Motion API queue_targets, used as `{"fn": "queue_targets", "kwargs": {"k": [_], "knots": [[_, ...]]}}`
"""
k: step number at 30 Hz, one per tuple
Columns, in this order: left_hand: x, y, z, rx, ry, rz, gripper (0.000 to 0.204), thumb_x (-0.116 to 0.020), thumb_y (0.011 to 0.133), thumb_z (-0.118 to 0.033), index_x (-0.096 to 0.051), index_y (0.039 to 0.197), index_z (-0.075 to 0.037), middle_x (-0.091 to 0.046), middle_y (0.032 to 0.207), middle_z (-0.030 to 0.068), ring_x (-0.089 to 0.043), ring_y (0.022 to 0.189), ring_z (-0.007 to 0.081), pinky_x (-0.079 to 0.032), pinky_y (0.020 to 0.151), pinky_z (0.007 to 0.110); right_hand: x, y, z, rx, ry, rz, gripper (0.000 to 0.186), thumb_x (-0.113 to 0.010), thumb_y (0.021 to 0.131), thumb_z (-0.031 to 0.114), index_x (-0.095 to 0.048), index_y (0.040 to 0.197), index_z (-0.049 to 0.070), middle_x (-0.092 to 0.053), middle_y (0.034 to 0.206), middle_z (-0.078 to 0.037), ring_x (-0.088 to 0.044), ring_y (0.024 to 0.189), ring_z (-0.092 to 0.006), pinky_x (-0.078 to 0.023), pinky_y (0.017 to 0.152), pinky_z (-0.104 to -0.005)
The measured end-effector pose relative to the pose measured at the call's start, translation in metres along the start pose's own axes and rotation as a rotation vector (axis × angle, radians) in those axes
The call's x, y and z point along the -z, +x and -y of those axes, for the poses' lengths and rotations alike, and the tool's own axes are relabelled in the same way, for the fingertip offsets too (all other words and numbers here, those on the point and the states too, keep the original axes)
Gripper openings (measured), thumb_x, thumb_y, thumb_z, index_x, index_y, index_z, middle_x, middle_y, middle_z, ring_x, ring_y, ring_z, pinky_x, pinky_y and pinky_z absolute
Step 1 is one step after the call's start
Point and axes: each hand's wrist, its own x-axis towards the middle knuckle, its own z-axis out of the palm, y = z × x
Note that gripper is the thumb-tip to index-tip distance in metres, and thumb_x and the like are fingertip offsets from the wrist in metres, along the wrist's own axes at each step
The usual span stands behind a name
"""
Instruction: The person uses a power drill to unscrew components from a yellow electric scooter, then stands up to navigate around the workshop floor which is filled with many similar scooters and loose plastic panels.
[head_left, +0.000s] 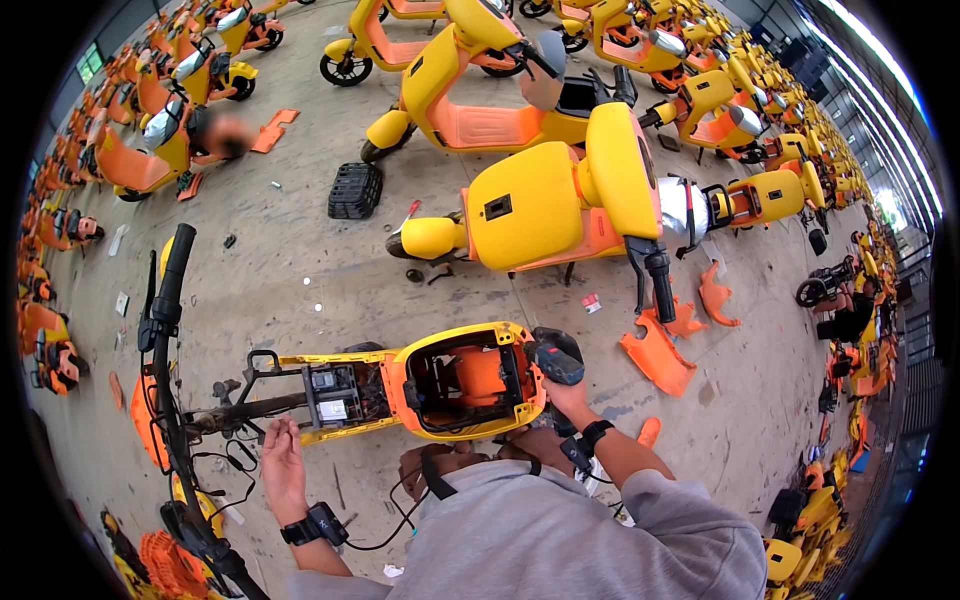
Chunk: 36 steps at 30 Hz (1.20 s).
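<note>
A partly stripped yellow and orange scooter body (pixel 408 412) stands before me, with its seat opening uncovered. In my right hand (pixel 568 398) is a dark cordless drill (pixel 560 366), gripped at the rear end of the body. My left hand (pixel 284 465) is raised beside the frame near the handlebar (pixel 172 370), fingers stretched and close together, with nothing visible in them. A battery compartment (pixel 336 395) with electrical parts lies bare on the frame's middle. Inside the seat opening, an orange part (pixel 478 372) shows.
Orange plastic panels (pixel 658 355) lie on the floor at the right. A complete yellow scooter (pixel 530 205) stands just ahead, with a black basket (pixel 355 190) on the ground near it. Rows of scooters fill the hall behind. A loose cable (pixel 385 530) hangs from my left wrist device.
</note>
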Motion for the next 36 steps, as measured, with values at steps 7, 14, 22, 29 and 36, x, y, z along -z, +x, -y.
{"fn": "queue_targets", "kwargs": {"k": [7, 14, 22, 29, 36], "knots": [[-0.006, -0.005, 0.020, 0.078, 0.139, -0.044, 0.017, -0.058, 0.093, -0.008, -0.059, 0.108, -0.002, -0.065, 0.104, 0.0117, -0.062, 0.091, 0.0179, -0.053, 0.082, 0.027, 0.013, 0.026, 0.004, 0.076, -0.242, 0.143, 0.031, -0.066, 0.072, 0.027, -0.067, 0.097, 0.009, -0.070, 0.082, -0.010, -0.068, 0.072, -0.0224, -0.053, 0.069, -0.0353], [-0.017, 0.006, 0.051, 0.238, 0.184, -0.047, 0.014, -0.063, 0.092, -0.020, -0.064, 0.097, -0.007, -0.066, 0.079, 0.0026, -0.060, 0.068, 0.0128, -0.049, 0.061, 0.023, 0.027, 0.086, 0.075, -0.024, -0.512, 0.392, 0.043, -0.069, 0.066, 0.031, -0.067, 0.103, 0.009, -0.069, 0.094, -0.017, -0.065, 0.090, -0.0307, -0.051, 0.079, -0.0362], [-0.021, 0.004, 0.070, 0.265, 0.198, -0.049, 0.017, -0.061, 0.094, -0.024, -0.063, 0.092, -0.007, -0.061, 0.071, -0.0005, -0.055, 0.062, 0.0109, -0.044, 0.056, 0.022, 0.011, 0.068, 0.097, 0.102, -0.838, 0.222, 0.034, -0.061, 0.069, 0.030, -0.070, 0.096, 0.009, -0.068, 0.098, -0.018, -0.064, 0.098, -0.0322, -0.051, 0.084, -0.0386], [-0.029, 0.006, 0.082, 0.315, 0.116, -0.028, 0.022, -0.060, 0.094, -0.026, -0.062, 0.096, -0.004, -0.055, 0.068, -0.0015, -0.050, 0.061, 0.0094, -0.040, 0.056, 0.023, 0.021, 0.064, 0.084, -0.059, -0.622, 0.379, 0.024, -0.062, 0.076, 0.028, -0.068, 0.088, 0.008, -0.067, 0.065, -0.007, -0.066, 0.060, -0.0186, -0.053, 0.064, -0.0313], [-0.032, 0.003, 0.088, 0.331, 0.125, -0.031, 0.021, -0.060, 0.095, -0.024, -0.063, 0.098, -0.004, -0.054, 0.068, -0.0018, -0.049, 0.060, 0.0093, -0.040, 0.056, 0.023, 0.022, 0.054, 0.088, -0.075, -0.557, 0.379, 0.024, -0.062, 0.075, 0.026, -0.068, 0.090, 0.008, -0.067, 0.067, -0.008, -0.066, 0.059, -0.0172, -0.052, 0.063, -0.0309]]}}
